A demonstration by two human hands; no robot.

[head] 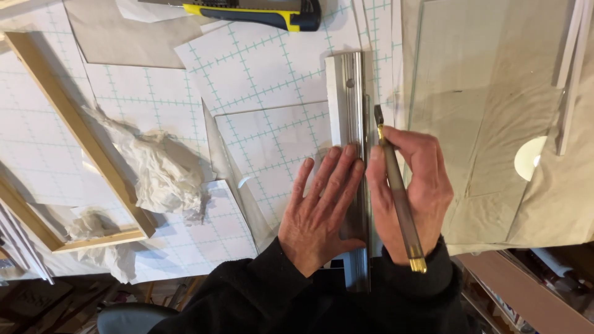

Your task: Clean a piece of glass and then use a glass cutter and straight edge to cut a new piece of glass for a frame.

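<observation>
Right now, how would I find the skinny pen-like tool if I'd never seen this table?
Find the long silver metal ruler lying on the white gridded mat; the left hand presses flat on it. Just right of its edge, the right hand grips a thin grey stick tool like a pencil. Unlike the chunky yellow-and-black knife at the top, it has a brass end and a small dark tip.

A yellow and black utility knife [260,12] was seen at the top edge, well above the hands. Crumpled white paper [162,170] was laid to the left of the left hand, beside a bare wooden frame [74,130]. White strips [572,68] were propped far to the right of the right hand, near a pale round disc [529,158]
</observation>
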